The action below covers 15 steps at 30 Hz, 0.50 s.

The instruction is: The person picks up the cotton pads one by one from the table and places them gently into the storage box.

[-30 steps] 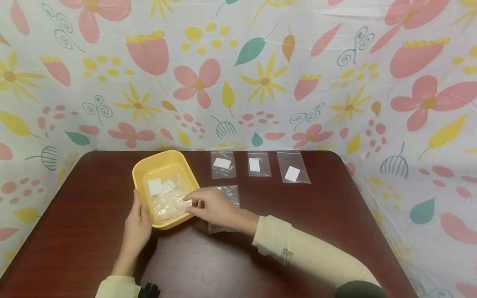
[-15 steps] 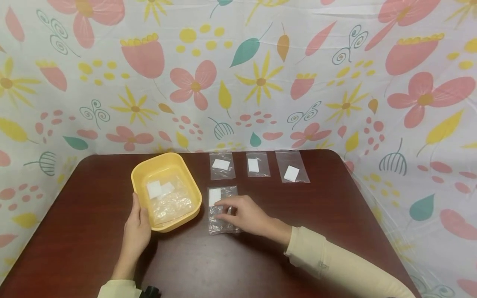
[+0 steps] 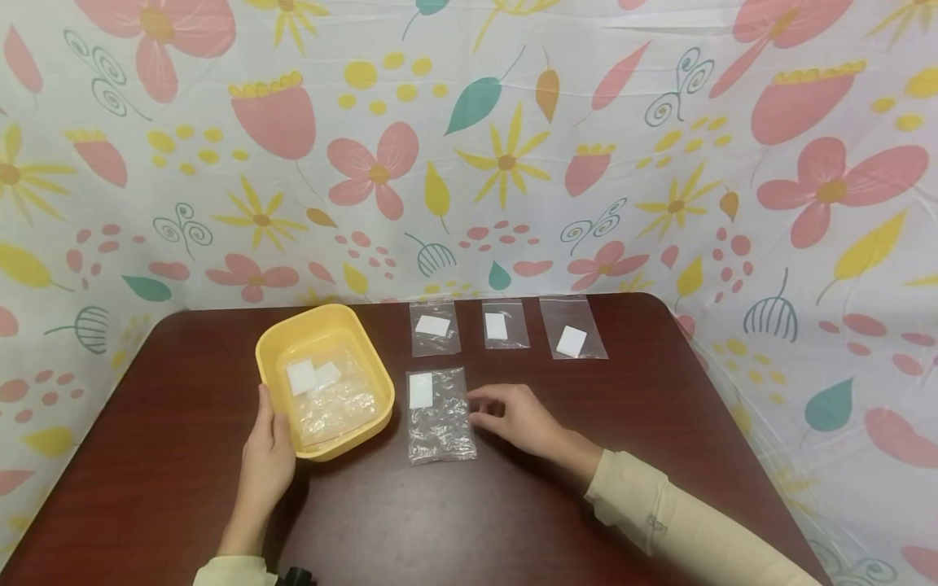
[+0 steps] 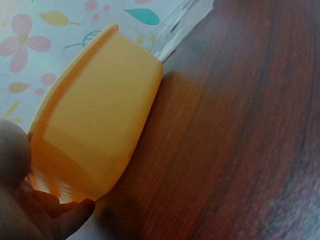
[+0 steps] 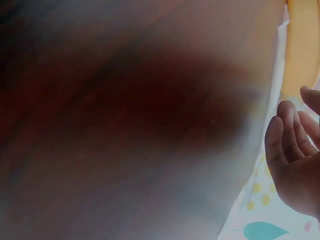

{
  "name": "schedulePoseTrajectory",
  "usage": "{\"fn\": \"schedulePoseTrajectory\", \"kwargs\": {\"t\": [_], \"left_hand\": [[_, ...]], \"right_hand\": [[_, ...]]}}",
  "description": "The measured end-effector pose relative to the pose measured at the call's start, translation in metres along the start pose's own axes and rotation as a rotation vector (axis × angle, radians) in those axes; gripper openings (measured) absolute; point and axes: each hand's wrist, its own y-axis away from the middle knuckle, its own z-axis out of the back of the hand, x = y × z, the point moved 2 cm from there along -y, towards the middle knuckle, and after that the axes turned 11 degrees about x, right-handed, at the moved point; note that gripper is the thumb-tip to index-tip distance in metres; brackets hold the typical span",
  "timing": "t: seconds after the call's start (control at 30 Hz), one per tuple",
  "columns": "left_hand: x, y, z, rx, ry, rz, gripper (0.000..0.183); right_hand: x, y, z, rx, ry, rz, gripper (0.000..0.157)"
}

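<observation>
My left hand point(image 3: 264, 456) grips the near left side of a yellow plastic bin point(image 3: 315, 327). In the left wrist view its fingers curl at the bin's outer wall point(image 4: 105, 100). Inside the bin lie clear plastic bags point(image 3: 340, 411) with white labels or cards. My right hand point(image 3: 519, 417) is just right of a clear plastic bag point(image 3: 443, 431) lying flat on the table, a white rectangle at its upper left. Its fingers are loosely bent, with nothing between them in the head view; the right wrist view also shows the hand point(image 5: 295, 167) holding nothing.
Along the back edge of the dark red wooden table point(image 3: 410, 521) lie three small clear zip bags, left point(image 3: 434, 327), middle point(image 3: 506, 324) and right point(image 3: 574, 330), each with a white rectangle. A flower-print cloth point(image 3: 469, 163) hangs behind and at both sides.
My right hand has drawn away from the bin, passed over the near bag and moved right, uncovering that bag. The left hand keeps its grip on the bin.
</observation>
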Motion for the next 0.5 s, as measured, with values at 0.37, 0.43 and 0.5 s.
{"fn": "schedulePoseTrajectory", "kwargs": {"t": [0.37, 0.43, 0.5], "left_hand": [[0.002, 0.000, 0.000, 0.000, 0.006, -0.009, 0.058], [0.003, -0.001, 0.000, 0.000, 0.004, -0.011, 0.058], [0.003, -0.001, 0.000, 0.000, 0.001, -0.011, 0.058]], "right_hand": [[-0.005, -0.006, 0.002, 0.030, 0.001, -0.051, 0.035], [-0.006, -0.008, 0.000, 0.038, 0.008, -0.051, 0.035], [-0.006, -0.010, -0.001, 0.048, 0.011, -0.051, 0.036]]}}
